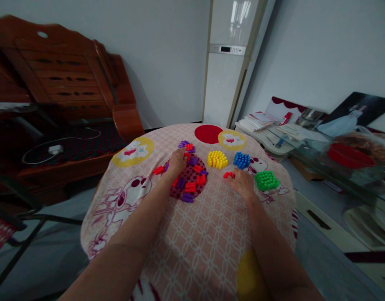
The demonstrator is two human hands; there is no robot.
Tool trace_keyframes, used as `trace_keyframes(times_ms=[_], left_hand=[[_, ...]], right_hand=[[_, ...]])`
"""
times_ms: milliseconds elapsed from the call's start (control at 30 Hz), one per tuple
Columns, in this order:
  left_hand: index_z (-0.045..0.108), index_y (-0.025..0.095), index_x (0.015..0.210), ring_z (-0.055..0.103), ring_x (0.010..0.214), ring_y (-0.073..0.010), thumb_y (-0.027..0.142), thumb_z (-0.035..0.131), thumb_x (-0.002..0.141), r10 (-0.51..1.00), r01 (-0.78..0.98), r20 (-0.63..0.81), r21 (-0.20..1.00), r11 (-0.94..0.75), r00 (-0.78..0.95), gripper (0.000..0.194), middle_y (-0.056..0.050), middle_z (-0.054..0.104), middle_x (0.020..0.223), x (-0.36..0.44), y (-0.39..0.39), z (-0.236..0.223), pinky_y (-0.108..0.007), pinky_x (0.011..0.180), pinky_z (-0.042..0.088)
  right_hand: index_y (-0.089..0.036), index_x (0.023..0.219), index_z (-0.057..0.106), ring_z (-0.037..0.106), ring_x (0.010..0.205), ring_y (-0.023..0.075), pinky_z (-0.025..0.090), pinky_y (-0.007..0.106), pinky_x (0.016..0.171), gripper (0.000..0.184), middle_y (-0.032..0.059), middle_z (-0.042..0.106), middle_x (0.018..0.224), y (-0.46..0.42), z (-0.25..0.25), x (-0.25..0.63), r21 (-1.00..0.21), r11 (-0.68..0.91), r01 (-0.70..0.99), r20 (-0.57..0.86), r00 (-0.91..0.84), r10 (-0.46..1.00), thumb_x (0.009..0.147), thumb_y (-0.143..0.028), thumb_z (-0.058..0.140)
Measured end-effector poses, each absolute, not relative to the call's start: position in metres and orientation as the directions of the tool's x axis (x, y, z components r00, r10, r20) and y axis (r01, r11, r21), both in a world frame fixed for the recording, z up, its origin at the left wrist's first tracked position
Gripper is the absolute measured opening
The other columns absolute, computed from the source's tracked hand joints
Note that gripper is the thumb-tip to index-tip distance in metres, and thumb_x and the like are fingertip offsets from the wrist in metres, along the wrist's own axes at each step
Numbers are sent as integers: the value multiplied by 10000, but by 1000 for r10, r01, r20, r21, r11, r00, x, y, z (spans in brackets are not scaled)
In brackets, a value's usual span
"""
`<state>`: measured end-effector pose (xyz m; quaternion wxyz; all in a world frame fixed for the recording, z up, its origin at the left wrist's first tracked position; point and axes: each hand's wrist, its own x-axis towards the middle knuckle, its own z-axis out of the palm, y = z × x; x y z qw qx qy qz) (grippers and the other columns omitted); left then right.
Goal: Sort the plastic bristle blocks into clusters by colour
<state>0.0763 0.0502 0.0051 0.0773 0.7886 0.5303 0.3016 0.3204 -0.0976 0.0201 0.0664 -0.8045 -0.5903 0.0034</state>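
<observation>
My left hand reaches into a loose scatter of small red and purple plastic pieces on the left half of the table. Its fingers are curled together beside a red piece; what they pinch, if anything, is hidden. A purple piece and a red one lie nearer to me. My right hand rests lower right, fingers closed at a short row of red round-topped pieces. Around it stand tight clusters of similar pieces: yellow, blue and green.
A patterned cloth covers the round table. To the right, a glass-topped stand holds a red bowl and papers. A wooden bench is at the left, and a tall white cabinet-like unit stands behind.
</observation>
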Motion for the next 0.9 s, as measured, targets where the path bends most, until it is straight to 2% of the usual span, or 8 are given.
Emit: trace_keyframes(times_ms=[100, 200, 333, 467, 600, 700, 900], left_hand=[[681, 135, 1034, 634, 1105, -281, 98, 546, 763, 910, 838, 302, 382, -390, 285, 305, -152, 706, 1111, 80, 59, 6, -391, 1002, 487], [680, 141, 964, 646, 1028, -262, 109, 541, 772, 891, 810, 364, 414, -415, 271, 239, -140, 706, 1039, 83, 51, 12, -378, 941, 509], [672, 152, 995, 652, 949, -218, 145, 557, 796, 804, 622, 467, 519, -587, 369, 230, -100, 708, 1010, 99, 20, 24, -346, 885, 521], [681, 159, 1003, 654, 868, -182, 103, 581, 764, 714, 428, 410, 593, -681, 568, 265, -80, 714, 992, 134, -16, 23, -305, 831, 521], [690, 165, 939, 653, 892, -185, 64, 566, 763, 661, 357, 370, 620, -699, 653, 237, -76, 718, 952, 160, -37, 9, -294, 836, 504], [686, 163, 959, 642, 893, -185, 82, 595, 762, 669, 358, 374, 626, -693, 643, 231, -75, 710, 959, 163, -41, 0, -286, 826, 491], [674, 154, 882, 609, 775, -171, 86, 603, 745, 720, 480, 294, 582, -657, 629, 169, -54, 683, 856, 160, -41, -5, -272, 743, 476]], right_hand=[[-186, 993, 718, 681, 950, 237, 449, 288, 768, 314, 119, 743, 993, -98, 20, 322, -123, -299, 946, 91, 310, 946, 931, -372, 473], [-195, 971, 720, 682, 926, 228, 448, 285, 756, 311, 104, 747, 970, -97, 17, 323, -150, -303, 941, 99, 319, 943, 931, -384, 475], [-210, 931, 728, 681, 891, 214, 450, 278, 733, 291, 87, 750, 944, -95, 13, 327, -204, -298, 933, 115, 325, 939, 910, -405, 513], [-213, 878, 749, 682, 835, 210, 451, 275, 705, 216, 77, 756, 895, -95, 11, 334, -309, -254, 916, 109, 300, 948, 854, -369, 602], [-223, 911, 766, 677, 781, 190, 452, 255, 672, 169, 38, 763, 848, -95, 10, 344, -469, -202, 860, 65, 262, 963, 775, -290, 691], [-211, 899, 776, 666, 743, 179, 451, 251, 671, 165, 35, 761, 826, -94, 9, 347, -500, -180, 847, 68, 246, 967, 771, -269, 689], [-202, 831, 778, 633, 683, 166, 417, 242, 626, 124, 30, 740, 763, -94, 8, 347, -450, -185, 874, 79, 245, 966, 770, -256, 685]])
